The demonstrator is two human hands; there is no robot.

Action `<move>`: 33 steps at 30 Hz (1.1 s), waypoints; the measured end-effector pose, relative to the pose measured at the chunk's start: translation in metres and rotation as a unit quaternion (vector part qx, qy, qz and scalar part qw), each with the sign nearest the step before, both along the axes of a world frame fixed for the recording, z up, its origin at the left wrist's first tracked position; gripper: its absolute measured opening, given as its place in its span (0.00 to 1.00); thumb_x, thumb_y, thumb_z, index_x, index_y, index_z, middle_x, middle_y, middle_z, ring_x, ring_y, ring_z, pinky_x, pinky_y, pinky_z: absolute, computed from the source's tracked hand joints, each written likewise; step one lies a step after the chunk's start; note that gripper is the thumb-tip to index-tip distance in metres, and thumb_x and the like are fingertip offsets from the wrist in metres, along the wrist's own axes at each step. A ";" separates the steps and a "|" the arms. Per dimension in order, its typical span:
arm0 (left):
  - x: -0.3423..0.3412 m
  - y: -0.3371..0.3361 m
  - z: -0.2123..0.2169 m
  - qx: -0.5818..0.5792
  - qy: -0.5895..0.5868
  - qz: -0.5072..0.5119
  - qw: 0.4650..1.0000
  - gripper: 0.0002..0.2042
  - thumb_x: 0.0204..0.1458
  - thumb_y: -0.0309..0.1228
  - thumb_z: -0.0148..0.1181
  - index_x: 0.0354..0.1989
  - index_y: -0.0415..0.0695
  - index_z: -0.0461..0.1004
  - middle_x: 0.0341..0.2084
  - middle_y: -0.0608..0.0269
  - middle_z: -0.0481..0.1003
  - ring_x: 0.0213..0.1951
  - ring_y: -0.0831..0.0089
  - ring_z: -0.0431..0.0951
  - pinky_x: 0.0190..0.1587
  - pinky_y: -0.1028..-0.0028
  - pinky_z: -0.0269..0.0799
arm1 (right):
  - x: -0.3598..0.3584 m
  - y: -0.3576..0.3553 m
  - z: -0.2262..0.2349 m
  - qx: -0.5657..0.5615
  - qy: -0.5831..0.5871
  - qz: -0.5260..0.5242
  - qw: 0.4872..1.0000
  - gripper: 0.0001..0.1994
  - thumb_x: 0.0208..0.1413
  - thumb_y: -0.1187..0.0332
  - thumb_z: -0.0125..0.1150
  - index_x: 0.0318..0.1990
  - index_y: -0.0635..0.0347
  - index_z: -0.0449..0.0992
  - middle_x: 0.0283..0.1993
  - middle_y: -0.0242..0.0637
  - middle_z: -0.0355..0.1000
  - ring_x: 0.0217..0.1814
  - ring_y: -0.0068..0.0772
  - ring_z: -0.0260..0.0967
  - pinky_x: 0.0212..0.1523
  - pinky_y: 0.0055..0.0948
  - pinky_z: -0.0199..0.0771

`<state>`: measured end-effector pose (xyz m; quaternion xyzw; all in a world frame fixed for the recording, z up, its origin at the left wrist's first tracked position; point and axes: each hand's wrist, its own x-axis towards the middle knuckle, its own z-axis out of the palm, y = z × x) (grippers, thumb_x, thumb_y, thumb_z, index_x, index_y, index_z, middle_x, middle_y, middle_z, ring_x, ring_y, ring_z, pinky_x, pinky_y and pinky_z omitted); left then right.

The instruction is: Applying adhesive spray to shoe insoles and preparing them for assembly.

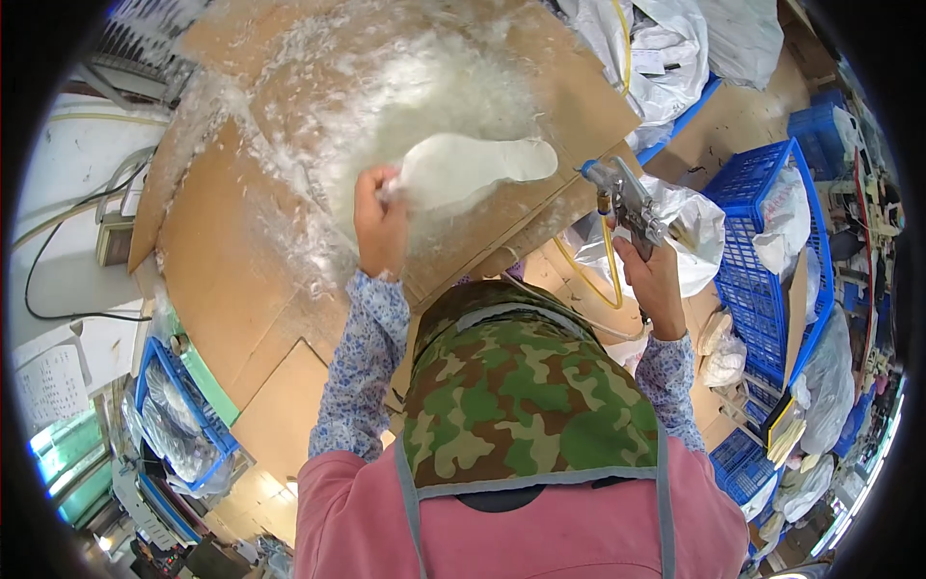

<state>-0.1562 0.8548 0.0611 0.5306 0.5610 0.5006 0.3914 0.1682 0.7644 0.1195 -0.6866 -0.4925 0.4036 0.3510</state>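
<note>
My left hand [379, 217] pinches the wide end of a white insole [473, 172] and holds it over the cardboard. The insole's narrower end points right, and the gripped end is slightly blurred. In my right hand [651, 280] is a metal spray gun [632, 203] with a blue part at its front, its fingers wrapped round the handle. The front of the gun is near the insole's far end but apart from it. A yellow hose [612, 265] hangs from the gun. Whitish overspray and fluffy fibres [318, 125] coat the cardboard sheet [231, 203] under the insole.
Blue plastic crates [762, 261] holding bags stand at the right. White plastic bags [656, 68] lie at the back right, another bag [699, 236] beside the gun. A blue basket [183, 415] is at the lower left. A black cable [43, 256] runs along the left wall.
</note>
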 end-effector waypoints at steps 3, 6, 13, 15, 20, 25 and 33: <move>-0.037 -0.036 -0.062 -0.068 0.090 0.072 0.991 0.15 0.49 0.17 0.51 0.46 0.41 0.68 0.42 0.59 0.70 0.40 0.70 0.72 0.40 0.73 0.69 | -0.021 0.003 0.003 -0.003 0.051 0.053 0.997 0.16 0.55 0.73 0.59 0.51 0.67 0.71 0.37 0.41 0.76 0.32 0.25 0.68 0.34 0.29 0.70; -0.051 -0.059 -0.083 -0.119 0.146 0.097 0.977 0.14 0.50 0.18 0.52 0.46 0.42 0.67 0.42 0.59 0.71 0.37 0.72 0.73 0.36 0.75 0.71 | -0.051 0.005 0.006 0.008 -0.084 0.205 0.975 0.16 0.54 0.73 0.59 0.50 0.67 0.69 0.41 0.51 0.72 0.39 0.50 0.72 0.36 0.34 0.73; -0.048 -0.067 -0.091 -0.184 -0.098 0.112 0.972 0.17 0.50 0.17 0.51 0.50 0.41 0.64 0.41 0.58 0.69 0.37 0.76 0.71 0.34 0.77 0.73 | -0.095 0.003 -0.006 0.071 -0.056 0.342 0.935 0.17 0.55 0.72 0.58 0.51 0.64 0.67 0.40 0.50 0.73 0.40 0.52 0.72 0.36 0.39 0.72; -0.050 -0.070 -0.096 -0.182 -0.105 0.120 0.970 0.18 0.49 0.17 0.51 0.51 0.40 0.64 0.41 0.59 0.68 0.37 0.76 0.71 0.35 0.77 0.73 | -0.090 0.010 -0.009 -0.005 -0.097 0.219 0.971 0.16 0.55 0.73 0.58 0.50 0.65 0.67 0.37 0.49 0.74 0.37 0.49 0.73 0.34 0.37 0.71; -0.052 -0.074 -0.103 -0.163 -0.132 0.092 0.973 0.22 0.47 0.15 0.51 0.53 0.39 0.63 0.41 0.59 0.68 0.39 0.76 0.70 0.43 0.77 0.69 | -0.090 0.010 -0.002 -0.011 -0.054 0.269 0.961 0.16 0.53 0.76 0.58 0.50 0.65 0.68 0.41 0.50 0.73 0.42 0.50 0.72 0.40 0.37 0.71; -0.050 -0.074 -0.107 -0.150 -0.134 0.093 0.975 0.23 0.46 0.14 0.51 0.54 0.40 0.63 0.42 0.61 0.67 0.39 0.77 0.69 0.42 0.78 0.69 | -0.103 0.000 0.000 -0.035 -0.035 0.334 0.941 0.21 0.49 0.77 0.58 0.52 0.65 0.67 0.48 0.50 0.70 0.50 0.52 0.68 0.50 0.40 0.69; -0.038 -0.067 -0.071 -0.105 0.195 0.131 0.966 0.24 0.42 0.14 0.48 0.51 0.41 0.68 0.44 0.55 0.69 0.46 0.63 0.69 0.51 0.67 0.64 | -0.066 0.001 -0.015 -0.033 -0.057 0.149 0.987 0.16 0.55 0.73 0.59 0.50 0.67 0.68 0.36 0.51 0.74 0.37 0.48 0.74 0.37 0.33 0.72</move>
